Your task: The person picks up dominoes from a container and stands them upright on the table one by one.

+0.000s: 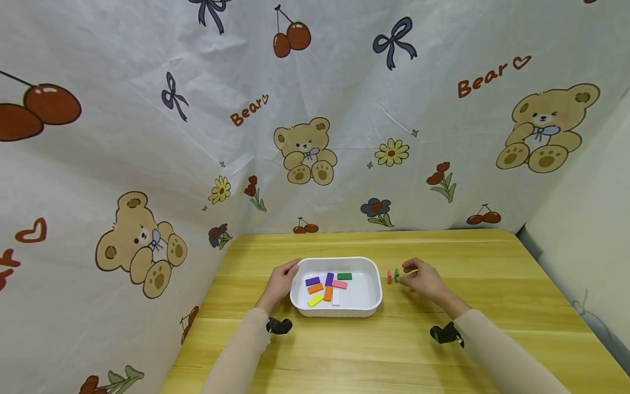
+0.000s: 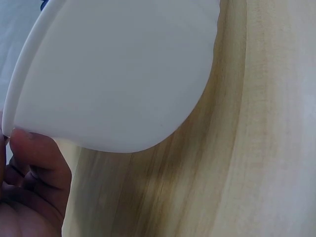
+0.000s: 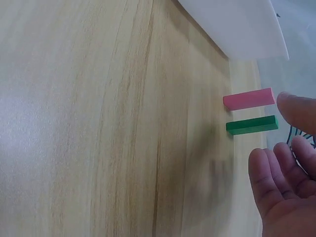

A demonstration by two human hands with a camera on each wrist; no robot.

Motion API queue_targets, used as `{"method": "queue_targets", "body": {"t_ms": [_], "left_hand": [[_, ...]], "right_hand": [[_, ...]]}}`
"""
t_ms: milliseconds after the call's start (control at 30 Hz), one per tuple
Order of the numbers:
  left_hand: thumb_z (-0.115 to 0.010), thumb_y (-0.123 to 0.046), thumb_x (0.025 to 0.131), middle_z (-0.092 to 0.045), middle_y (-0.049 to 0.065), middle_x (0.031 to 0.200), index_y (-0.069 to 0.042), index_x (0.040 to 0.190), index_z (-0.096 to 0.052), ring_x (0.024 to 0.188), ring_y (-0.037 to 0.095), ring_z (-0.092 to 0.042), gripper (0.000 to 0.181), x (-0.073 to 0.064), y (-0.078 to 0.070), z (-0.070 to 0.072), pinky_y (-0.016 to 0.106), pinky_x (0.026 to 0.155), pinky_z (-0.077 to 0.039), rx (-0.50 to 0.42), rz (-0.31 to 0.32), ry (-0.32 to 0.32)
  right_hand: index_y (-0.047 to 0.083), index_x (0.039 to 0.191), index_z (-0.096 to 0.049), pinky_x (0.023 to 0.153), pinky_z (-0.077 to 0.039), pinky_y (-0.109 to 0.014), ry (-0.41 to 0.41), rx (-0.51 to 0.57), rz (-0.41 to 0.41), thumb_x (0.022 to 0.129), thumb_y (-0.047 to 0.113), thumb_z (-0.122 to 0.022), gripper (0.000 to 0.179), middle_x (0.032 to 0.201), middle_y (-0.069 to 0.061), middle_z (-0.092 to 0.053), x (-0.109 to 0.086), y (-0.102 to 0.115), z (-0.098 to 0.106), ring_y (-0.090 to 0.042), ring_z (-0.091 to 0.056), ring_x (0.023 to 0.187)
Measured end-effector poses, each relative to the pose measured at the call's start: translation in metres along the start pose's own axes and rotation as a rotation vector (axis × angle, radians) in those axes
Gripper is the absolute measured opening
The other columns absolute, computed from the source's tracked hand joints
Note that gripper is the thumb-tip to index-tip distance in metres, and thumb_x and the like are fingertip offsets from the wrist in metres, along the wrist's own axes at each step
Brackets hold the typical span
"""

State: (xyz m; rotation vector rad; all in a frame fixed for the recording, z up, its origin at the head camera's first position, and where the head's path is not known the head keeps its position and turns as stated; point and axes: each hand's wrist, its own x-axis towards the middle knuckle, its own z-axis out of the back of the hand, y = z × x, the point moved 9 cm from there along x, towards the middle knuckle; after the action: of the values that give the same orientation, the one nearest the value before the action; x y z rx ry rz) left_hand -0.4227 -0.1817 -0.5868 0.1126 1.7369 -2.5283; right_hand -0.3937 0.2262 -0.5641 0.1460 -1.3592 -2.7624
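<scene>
A white plastic tray (image 1: 339,312) stands on the table with several coloured blocks lying inside. My left hand (image 1: 282,283) grips the tray's left rim; in the left wrist view its fingers (image 2: 37,150) are curled at the corner of the rim. To the right of the tray, a pink block (image 3: 249,99) and a green block (image 3: 252,125) stand upright on end, side by side with a small gap. My right hand (image 1: 422,280) is just right of the green block. In the right wrist view its thumb and fingers are spread apart, with nothing held between them.
Inside the tray lie a green block (image 1: 344,276), a pink block (image 1: 339,284), a yellow block (image 1: 315,300), a white block (image 1: 336,297), and purple and orange ones. A patterned cloth (image 1: 344,208) hangs behind the wooden table (image 1: 344,355) and along its left.
</scene>
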Motion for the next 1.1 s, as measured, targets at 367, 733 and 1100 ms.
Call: {"method": "queue_targets", "body": {"t_ms": [367, 733, 1100], "left_hand": [[-0.050, -0.029, 0.110, -0.051, 0.007, 0.157, -0.017, 0.148, -0.059, 0.149, 0.033, -0.043, 0.040, 0.000, 0.002, 0.002, 0.051, 0.121, -0.041, -0.002, 0.008, -0.012], [-0.049, -0.029, 0.111, -0.051, 0.008, 0.158, -0.018, 0.147, -0.060, 0.149, 0.034, -0.043, 0.039, 0.000, 0.001, 0.001, 0.052, 0.120, -0.042, 0.004, 0.004, -0.016], [-0.050, -0.030, 0.110, -0.051, 0.007, 0.158, -0.017, 0.148, -0.058, 0.149, 0.033, -0.043, 0.041, -0.001, 0.000, 0.000, 0.052, 0.120, -0.042, 0.007, 0.008, -0.010]], "right_hand": [[-0.003, 0.119, -0.063, 0.084, -0.059, -0.039, -0.043, -0.042, 0.042, 0.093, 0.022, -0.077, 0.039, 0.114, -0.020, -0.068, 0.001, 0.018, 0.001, -0.028, -0.065, 0.100], [-0.003, 0.120, -0.062, 0.072, -0.055, -0.025, -0.020, -0.024, 0.034, 0.096, 0.028, -0.075, 0.041, 0.107, -0.014, -0.067, -0.001, 0.033, -0.003, -0.023, -0.062, 0.093], [-0.004, 0.120, -0.062, 0.070, -0.057, -0.027, 0.015, 0.023, 0.051, 0.095, 0.022, -0.076, 0.038, 0.103, -0.013, -0.068, 0.000, 0.050, -0.011, -0.021, -0.066, 0.085]]}}
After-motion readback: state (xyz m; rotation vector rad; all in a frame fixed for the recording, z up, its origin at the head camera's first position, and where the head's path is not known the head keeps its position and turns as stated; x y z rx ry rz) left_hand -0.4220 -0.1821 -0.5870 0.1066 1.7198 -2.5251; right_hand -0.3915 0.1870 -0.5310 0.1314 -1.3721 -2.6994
